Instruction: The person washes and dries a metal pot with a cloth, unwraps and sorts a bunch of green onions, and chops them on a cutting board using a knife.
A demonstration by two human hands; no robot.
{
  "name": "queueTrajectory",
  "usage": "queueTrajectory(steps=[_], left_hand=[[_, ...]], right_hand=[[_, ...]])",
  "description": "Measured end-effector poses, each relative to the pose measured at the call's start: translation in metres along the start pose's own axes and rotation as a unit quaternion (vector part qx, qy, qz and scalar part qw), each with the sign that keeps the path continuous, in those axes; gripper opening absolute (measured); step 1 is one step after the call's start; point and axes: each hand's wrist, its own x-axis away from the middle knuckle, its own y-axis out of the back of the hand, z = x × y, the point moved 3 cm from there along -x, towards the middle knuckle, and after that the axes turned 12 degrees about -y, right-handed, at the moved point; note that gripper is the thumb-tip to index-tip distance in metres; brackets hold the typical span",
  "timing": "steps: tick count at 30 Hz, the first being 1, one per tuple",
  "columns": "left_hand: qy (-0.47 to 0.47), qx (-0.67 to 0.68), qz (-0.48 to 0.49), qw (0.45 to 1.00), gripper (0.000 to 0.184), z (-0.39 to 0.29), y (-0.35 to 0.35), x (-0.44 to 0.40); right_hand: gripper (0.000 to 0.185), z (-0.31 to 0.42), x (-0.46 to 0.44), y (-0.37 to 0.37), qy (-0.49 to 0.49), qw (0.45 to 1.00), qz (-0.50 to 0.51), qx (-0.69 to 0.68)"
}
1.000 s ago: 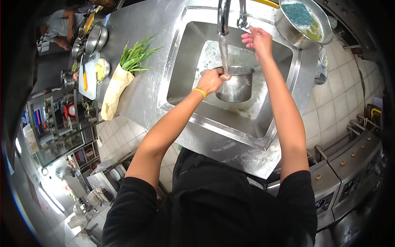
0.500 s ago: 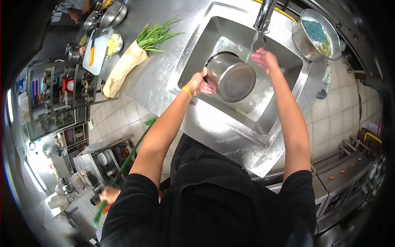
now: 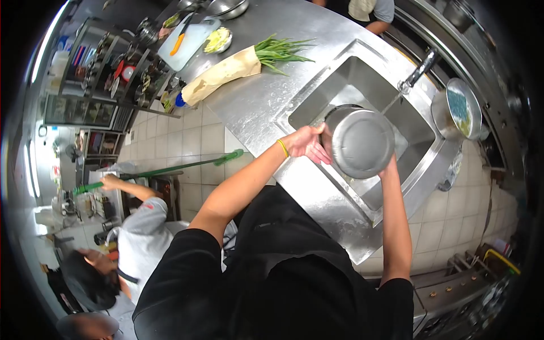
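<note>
A metal pot (image 3: 364, 145), its round base turned up towards me, is tilted over the stainless steel sink (image 3: 416, 126). My left hand (image 3: 310, 143) grips its left side, thumb near the upper edge and fingers along the wall. At the lower right, my right hand (image 3: 389, 168) supports the pot, most of its fingers hidden behind it. Water runs from the faucet (image 3: 420, 70) just behind the pot. The pot's inside is out of sight.
Wrapped green stalks (image 3: 226, 75) lie on the steel counter, beside a cutting board (image 3: 190, 41) with an orange-handled knife and a bowl of chopped food (image 3: 218, 41). A larger pot (image 3: 440, 113) holding a green scouring pad stands right. A person (image 3: 141, 226) holds a green pole at left.
My right hand has come from the running water to the pot's lower right side. The pot's base now faces me more fully. The view has turned, showing more of the person with the pole.
</note>
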Motion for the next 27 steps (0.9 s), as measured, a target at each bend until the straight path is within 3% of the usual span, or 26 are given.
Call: queueTrajectory(steps=[2,4,5,7,8,10,11,13,15,18,23,27], left_hand=[[-0.021,0.027,0.069,0.997,0.074,0.002,-0.009,0.008],[-0.103,0.009,0.008,0.995,0.056,-0.008,-0.022,0.033],[-0.108,0.013,0.006,0.994,0.056,-0.007,-0.023,0.043],[-0.155,0.073,-0.121,0.978,0.037,-0.005,-0.013,0.061],[-0.158,0.079,-0.125,0.976,0.037,0.004,-0.008,0.067],[-0.228,0.046,-0.237,0.943,0.029,0.022,0.009,0.085],[-0.221,0.048,-0.251,0.941,0.022,0.029,0.014,0.094],[-0.216,0.032,-0.259,0.941,0.020,0.040,0.014,0.114],[-0.201,0.005,-0.259,0.945,0.017,0.049,0.010,0.129],[-0.169,-0.068,-0.220,0.958,0.018,0.056,0.003,0.149],[-0.173,-0.072,-0.208,0.960,0.019,0.067,0.011,0.155],[-0.183,-0.061,-0.182,0.964,0.018,0.064,0.010,0.156]], right_hand=[[0.042,0.001,0.005,-0.008,0.013,0.999,0.047,-0.022],[0.041,-0.002,0.002,-0.017,0.022,0.994,0.095,-0.048],[0.042,-0.007,-0.006,-0.022,0.031,0.991,0.111,-0.066],[0.043,-0.010,-0.016,-0.041,0.036,0.988,0.130,-0.077],[0.043,-0.012,-0.020,-0.054,0.054,0.988,0.123,-0.078],[0.044,-0.013,-0.041,-0.070,0.067,0.988,0.120,-0.075],[0.043,-0.016,-0.057,-0.076,0.086,0.987,0.116,-0.069],[0.042,-0.021,-0.081,-0.085,0.102,0.986,0.118,-0.060],[0.040,-0.026,-0.098,-0.082,0.044,0.994,-0.034,-0.099],[0.045,-0.025,-0.133,-0.049,0.054,0.997,-0.037,-0.037],[0.053,-0.017,-0.093,-0.075,0.054,0.993,0.105,-0.015],[0.053,-0.012,-0.137,-0.052,0.084,0.974,0.212,-0.009]])
